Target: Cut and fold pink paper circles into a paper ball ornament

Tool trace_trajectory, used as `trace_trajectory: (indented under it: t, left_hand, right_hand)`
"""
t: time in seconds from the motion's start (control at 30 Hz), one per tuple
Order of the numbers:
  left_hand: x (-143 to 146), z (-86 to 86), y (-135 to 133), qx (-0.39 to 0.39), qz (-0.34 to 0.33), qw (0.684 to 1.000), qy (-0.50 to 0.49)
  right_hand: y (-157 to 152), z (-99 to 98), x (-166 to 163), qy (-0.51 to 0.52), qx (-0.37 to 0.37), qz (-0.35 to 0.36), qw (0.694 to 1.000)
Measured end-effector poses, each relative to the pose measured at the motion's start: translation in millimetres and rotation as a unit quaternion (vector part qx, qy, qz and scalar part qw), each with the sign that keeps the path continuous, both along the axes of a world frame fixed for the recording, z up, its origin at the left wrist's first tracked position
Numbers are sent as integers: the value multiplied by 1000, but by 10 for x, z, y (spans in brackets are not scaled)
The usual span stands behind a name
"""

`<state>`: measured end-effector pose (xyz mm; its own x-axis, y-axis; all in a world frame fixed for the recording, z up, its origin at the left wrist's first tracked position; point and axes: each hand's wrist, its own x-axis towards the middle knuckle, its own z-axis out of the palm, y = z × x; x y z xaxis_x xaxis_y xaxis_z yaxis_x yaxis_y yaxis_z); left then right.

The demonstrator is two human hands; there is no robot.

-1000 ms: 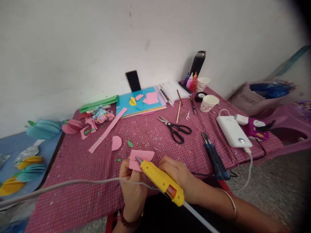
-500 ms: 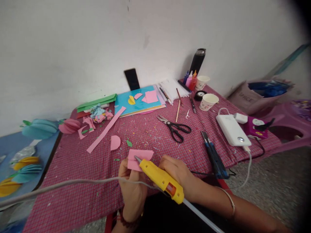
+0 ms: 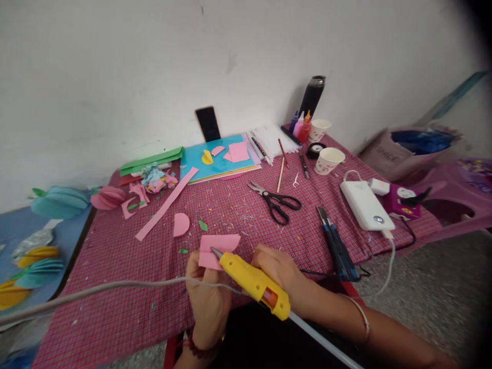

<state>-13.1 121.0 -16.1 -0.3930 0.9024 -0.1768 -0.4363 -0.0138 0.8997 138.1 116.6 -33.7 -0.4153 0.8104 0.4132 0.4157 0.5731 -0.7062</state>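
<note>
My left hand (image 3: 209, 300) pinches a folded piece of pink paper (image 3: 221, 242) from below, near the table's front edge. In my right hand (image 3: 279, 266) is a yellow hot glue gun (image 3: 251, 279), its metal tip at the paper's crease and a clear glue stick (image 3: 323, 341) sticking out of its back end. I cannot tell whether the tip touches the paper. Just beyond the left hand lie a pink half-round paper piece (image 3: 181, 225) and a green paper leaf (image 3: 203, 225). A long pink paper strip (image 3: 167, 204) lies farther left.
Black-handled scissors (image 3: 274, 200) lie mid-table, with a blue utility knife (image 3: 338, 248) and a white power bank (image 3: 367, 205) to the right. Paper cups (image 3: 329, 161) stand behind. A grey cable (image 3: 115, 288) crosses in front of my left wrist. Paper scraps (image 3: 154, 177) lie at left.
The view has shifted very slightly. Both hands keep their hold, and the glue gun's tip stays at the crease of the pink paper.
</note>
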Motion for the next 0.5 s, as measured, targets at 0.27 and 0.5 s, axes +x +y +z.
trace_trajectory:
  t: [0.27, 0.5]
  left_hand:
    - [-10, 8, -23, -16, 1, 1000, 4]
    - [-56, -49, 2, 23, 27, 999, 22]
  right_hand:
    - [-3, -47, -13, -26, 13, -15, 999]
    - [10, -100, 8, -21, 20, -15, 999]
